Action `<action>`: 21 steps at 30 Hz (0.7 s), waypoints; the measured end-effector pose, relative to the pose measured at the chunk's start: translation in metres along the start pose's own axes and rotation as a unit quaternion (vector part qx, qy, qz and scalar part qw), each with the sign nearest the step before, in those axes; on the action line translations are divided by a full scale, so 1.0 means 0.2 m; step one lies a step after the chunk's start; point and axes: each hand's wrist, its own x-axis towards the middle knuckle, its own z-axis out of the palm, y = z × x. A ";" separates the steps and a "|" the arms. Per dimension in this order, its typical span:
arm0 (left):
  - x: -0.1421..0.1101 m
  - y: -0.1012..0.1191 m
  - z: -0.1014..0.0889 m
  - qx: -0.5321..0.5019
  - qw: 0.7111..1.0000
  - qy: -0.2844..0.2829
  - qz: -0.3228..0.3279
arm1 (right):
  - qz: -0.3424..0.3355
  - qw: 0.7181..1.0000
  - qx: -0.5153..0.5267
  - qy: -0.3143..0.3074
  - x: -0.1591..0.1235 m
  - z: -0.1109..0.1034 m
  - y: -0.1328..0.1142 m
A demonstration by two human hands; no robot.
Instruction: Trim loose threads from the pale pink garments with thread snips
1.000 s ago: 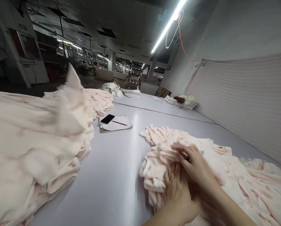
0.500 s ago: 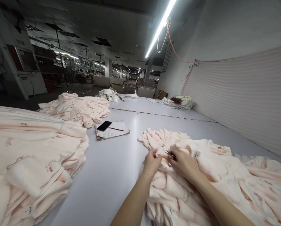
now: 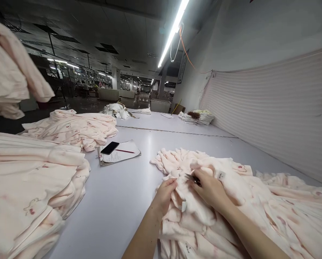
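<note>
Pale pink plush garments [image 3: 198, 216] with small red prints lie heaped in front of me at the right. My left hand [image 3: 166, 194] pinches a fold of the top garment near its edge. In my right hand [image 3: 211, 189] is a pair of small dark thread snips [image 3: 194, 178], their blades pointing left at the cloth close to my left fingers. A white label [image 3: 184, 206] hangs from the fabric below my hands. Another label [image 3: 220, 175] shows beside my right hand.
Another garment pile [image 3: 42, 187] fills the table's left, with a smaller heap [image 3: 80, 126] behind. A raised garment [image 3: 12, 68] hangs in the air at upper left. Papers [image 3: 131, 149] bear a phone [image 3: 110, 148] and a pencil [image 3: 124, 151]. Striped cloth [image 3: 271, 108] covers the right wall.
My left hand rose from the pile's side and took a fold of cloth; the snips came to that spot. At left, one garment settled, then another lifted into view. The view shifted slightly right.
</note>
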 end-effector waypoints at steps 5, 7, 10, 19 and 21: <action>-0.02 0.02 0.02 -0.031 0.999 -0.009 -0.025 | -0.060 0.998 -0.021 0.016 -0.07 -0.02 -0.04; -0.03 0.03 0.03 -0.032 0.999 -0.011 -0.033 | -0.059 0.997 -0.046 0.026 -0.08 -0.01 -0.06; -0.05 0.05 0.04 -0.027 0.999 -0.007 -0.033 | -0.049 0.997 -0.045 0.035 -0.08 0.00 -0.06; -0.06 0.05 0.03 -0.042 0.999 -0.031 -0.007 | 0.012 1.000 0.019 0.021 -0.08 -0.04 -0.03; -0.06 0.07 0.01 -0.061 0.997 -0.045 0.004 | -0.008 0.997 0.078 0.007 -0.14 -0.04 -0.04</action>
